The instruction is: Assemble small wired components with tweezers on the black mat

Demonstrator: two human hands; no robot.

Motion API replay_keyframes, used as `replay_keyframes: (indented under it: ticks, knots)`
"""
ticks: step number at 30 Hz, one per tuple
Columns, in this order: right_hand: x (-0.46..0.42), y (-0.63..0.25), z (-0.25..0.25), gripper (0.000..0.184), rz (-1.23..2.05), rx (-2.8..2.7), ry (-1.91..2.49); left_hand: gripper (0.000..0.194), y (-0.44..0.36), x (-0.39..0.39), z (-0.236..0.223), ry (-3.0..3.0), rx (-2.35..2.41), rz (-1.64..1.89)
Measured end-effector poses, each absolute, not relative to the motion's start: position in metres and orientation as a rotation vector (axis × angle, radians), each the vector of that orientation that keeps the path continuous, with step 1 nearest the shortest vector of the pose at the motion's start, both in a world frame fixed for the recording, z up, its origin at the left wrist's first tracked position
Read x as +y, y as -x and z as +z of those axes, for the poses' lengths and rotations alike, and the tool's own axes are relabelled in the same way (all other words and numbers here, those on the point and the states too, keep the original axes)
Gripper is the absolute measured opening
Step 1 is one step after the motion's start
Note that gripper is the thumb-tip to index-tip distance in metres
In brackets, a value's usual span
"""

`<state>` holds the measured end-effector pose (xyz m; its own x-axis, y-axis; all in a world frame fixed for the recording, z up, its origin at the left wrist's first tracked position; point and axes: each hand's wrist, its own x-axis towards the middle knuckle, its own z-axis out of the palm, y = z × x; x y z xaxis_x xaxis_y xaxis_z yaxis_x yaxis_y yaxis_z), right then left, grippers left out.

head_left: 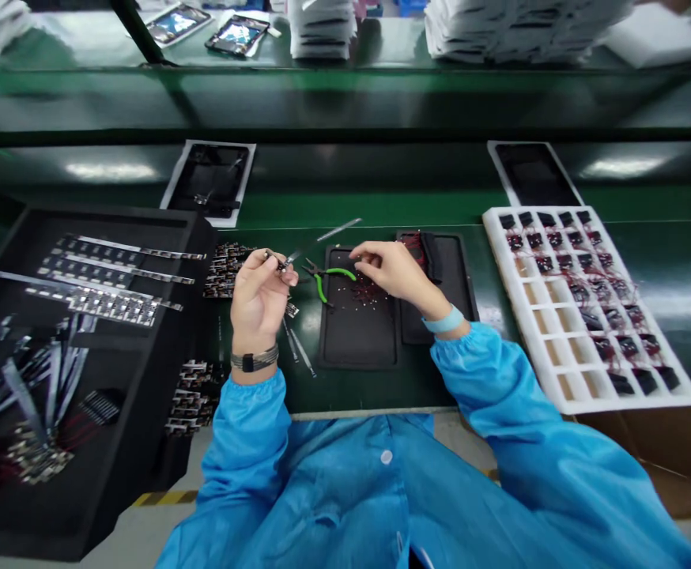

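My left hand [258,299] is closed around a thin circuit strip [322,237] that sticks up and to the right above the green bench. My right hand [391,270] hovers over a black mat [358,340], its fingertips pinched at a scatter of small red-wired parts [368,294]; what they hold is too small to name. Green-handled cutters [327,278] lie on the mat between both hands. Blue sleeves cover both arms.
A black bin [84,348] with long component strips stands at left. A white foam tray [583,304] of small wired modules sits at right. Loose strips [298,348] lie by my left wrist. Two tablet backs [210,180] rest on the conveyor behind.
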<state>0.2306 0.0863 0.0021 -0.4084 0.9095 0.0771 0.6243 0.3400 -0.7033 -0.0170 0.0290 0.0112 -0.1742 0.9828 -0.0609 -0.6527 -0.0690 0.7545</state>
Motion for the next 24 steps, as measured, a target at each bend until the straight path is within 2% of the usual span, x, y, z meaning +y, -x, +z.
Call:
replay_keyframes:
  ticks: [3, 7, 18, 21, 24]
  knots:
    - [0.11, -0.209, -0.008, 0.023, 0.618, -2.389, 1.45, 0.032, 0.013, 0.03, 0.01, -0.572, 0.8, 1.573]
    - [0.117, -0.2, -0.025, 0.02, 0.364, -2.463, 1.548, 0.033, 0.011, 0.031, 0.009, -0.557, 0.814, 1.552]
    - [0.113, -0.202, -0.041, 0.023, 0.2, -2.643, 1.371, 0.033, 0.009, 0.032, 0.006, -0.574, 0.796, 1.54]
    - [0.109, -0.21, -0.034, 0.02, 0.274, -2.463, 1.386, 0.033, 0.008, 0.033, 0.005, -0.576, 0.801, 1.566]
    - [0.1, -0.225, -0.027, 0.018, 0.557, -2.069, 1.384, 0.031, 0.009, 0.034, 0.004, -0.584, 0.814, 1.616]
